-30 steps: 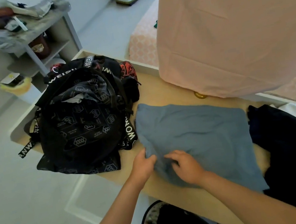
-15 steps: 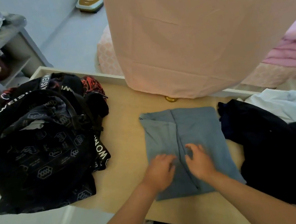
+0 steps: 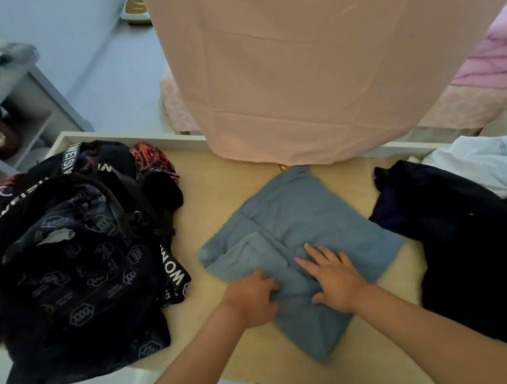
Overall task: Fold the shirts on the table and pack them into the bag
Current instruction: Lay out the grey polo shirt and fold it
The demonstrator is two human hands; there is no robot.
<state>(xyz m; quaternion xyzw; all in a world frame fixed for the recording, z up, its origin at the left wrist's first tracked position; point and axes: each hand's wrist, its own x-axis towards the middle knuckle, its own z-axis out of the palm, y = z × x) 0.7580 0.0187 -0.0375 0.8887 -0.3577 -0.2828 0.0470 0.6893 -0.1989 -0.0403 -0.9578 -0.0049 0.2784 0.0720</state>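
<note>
A: Entry one, the surface?
B: Surface [image 3: 213,197]: pale wood top, white rim along the far edge. Left end: black bag [image 3: 76,267], white hexagon print, lettered straps, slumped. Centre: blue shirt [image 3: 315,215], partly folded, lying skewed, one flap turned over its left half. Right: dark garment [image 3: 467,242], heaped, with a white garment [image 3: 504,161] behind it.
A: Hands?
B: Left hand [image 3: 252,300]: fingers curled into the blue shirt's near left edge. Right hand [image 3: 334,281]: fingers spread, palm flat on the shirt's middle, just beside the left.
A: Room?
B: Pink sheet [image 3: 307,52] hanging across the far side, hem reaching the surface. Grey shelf unit [image 3: 28,103] far left, cluttered. Pale floor [image 3: 117,80]. Pink bedding [image 3: 505,55] far right.
A: Anything unclear?
B: Small gold object [image 3: 284,166], mostly under the sheet's hem; kind unknown. Red-and-black item [image 3: 148,158] behind the bag, largely hidden. White garment cut off by the right edge. Bag's opening: cannot tell.
</note>
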